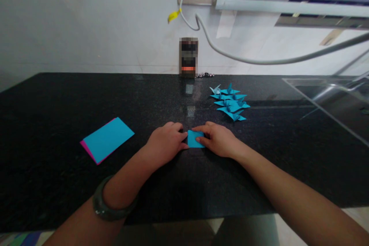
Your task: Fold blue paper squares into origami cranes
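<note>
A small blue origami paper square, apparently folded, lies flat on the dark countertop between my hands. The fingertips of my left hand, curled with thumb and forefinger close together, touch its left edge. Across its right part rests my right hand, thumb and forefinger pressing on the paper. The paper's right edge is hidden under those fingers. Beyond my right hand stand several folded blue paper cranes, grouped close together. To the left lies a stack of origami paper, blue on top with pink edges showing beneath.
The speckled black countertop runs back to a pale wall. A blurred-out phone-like object leans there, with a beaded strap beside it. A grey cable hangs from the socket. At right is a sink edge.
</note>
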`<action>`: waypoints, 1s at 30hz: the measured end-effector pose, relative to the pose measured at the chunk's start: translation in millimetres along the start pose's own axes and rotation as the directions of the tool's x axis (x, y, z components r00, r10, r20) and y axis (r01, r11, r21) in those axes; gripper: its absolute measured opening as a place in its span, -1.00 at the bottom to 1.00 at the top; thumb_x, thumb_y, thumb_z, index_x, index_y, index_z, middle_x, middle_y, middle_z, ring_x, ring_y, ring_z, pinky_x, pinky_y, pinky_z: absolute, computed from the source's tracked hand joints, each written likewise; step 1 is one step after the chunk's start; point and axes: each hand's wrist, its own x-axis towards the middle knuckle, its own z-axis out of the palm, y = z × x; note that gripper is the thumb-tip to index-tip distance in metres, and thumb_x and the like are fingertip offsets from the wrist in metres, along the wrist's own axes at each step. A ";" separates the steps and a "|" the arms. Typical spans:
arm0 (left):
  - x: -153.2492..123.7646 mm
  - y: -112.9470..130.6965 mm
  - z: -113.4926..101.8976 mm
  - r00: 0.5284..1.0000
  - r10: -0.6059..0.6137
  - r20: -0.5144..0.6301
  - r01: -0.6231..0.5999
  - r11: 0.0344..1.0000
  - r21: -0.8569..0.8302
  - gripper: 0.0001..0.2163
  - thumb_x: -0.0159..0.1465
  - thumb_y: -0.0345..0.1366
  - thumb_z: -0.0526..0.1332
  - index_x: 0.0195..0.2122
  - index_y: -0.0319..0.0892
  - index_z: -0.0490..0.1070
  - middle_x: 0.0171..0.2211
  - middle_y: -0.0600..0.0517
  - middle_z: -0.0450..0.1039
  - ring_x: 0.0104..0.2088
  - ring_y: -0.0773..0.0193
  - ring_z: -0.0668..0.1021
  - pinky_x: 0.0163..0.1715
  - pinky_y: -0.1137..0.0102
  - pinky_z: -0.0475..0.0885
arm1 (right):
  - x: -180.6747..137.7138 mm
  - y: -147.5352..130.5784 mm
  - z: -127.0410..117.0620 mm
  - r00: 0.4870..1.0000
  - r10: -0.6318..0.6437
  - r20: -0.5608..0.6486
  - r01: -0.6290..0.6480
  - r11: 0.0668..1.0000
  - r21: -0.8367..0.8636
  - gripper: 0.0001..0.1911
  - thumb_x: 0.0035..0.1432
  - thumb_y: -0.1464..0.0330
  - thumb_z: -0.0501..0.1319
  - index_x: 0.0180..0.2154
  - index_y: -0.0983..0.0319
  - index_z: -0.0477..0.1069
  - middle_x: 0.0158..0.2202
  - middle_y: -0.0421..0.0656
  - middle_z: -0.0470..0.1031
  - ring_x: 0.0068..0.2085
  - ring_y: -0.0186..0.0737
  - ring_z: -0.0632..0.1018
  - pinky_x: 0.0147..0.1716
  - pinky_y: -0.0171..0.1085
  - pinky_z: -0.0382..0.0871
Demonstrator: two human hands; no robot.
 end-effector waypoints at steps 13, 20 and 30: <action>0.0 1.6 0.3 1.000 -0.011 0.009 0.011 0.999 0.042 -0.74 0.21 -0.14 0.14 -0.16 -0.11 0.47 -0.13 -0.08 0.40 -0.12 0.07 0.43 -0.23 0.29 0.36 | -1.3 -1.8 -2.1 0.999 -0.029 0.032 0.031 0.997 -0.067 -0.60 0.14 0.23 0.11 0.05 -0.07 0.31 -0.27 -0.16 0.35 -0.30 -0.23 0.46 -0.37 -0.32 0.19; -0.1 1.2 1.7 1.000 -0.017 0.022 0.016 0.999 0.043 -0.73 0.20 -0.13 0.15 -0.14 -0.10 0.46 -0.09 -0.07 0.39 -0.09 0.08 0.42 -0.20 0.29 0.37 | -1.0 -1.0 -1.0 0.998 -0.052 0.045 0.057 0.990 -0.131 -0.59 0.16 0.21 0.09 0.06 -0.07 0.30 -0.30 -0.17 0.32 -0.34 -0.27 0.44 -0.39 -0.34 0.17; 1.4 2.9 0.2 0.999 -0.022 0.035 0.020 0.998 0.053 -0.71 0.21 -0.11 0.13 -0.15 -0.15 0.47 -0.08 -0.08 0.40 -0.08 0.08 0.44 -0.16 0.28 0.37 | -1.3 -1.3 -2.2 0.996 -0.075 0.056 0.083 0.985 -0.152 -0.60 0.17 0.21 0.09 0.07 -0.08 0.29 -0.31 -0.18 0.32 -0.34 -0.29 0.43 -0.39 -0.36 0.16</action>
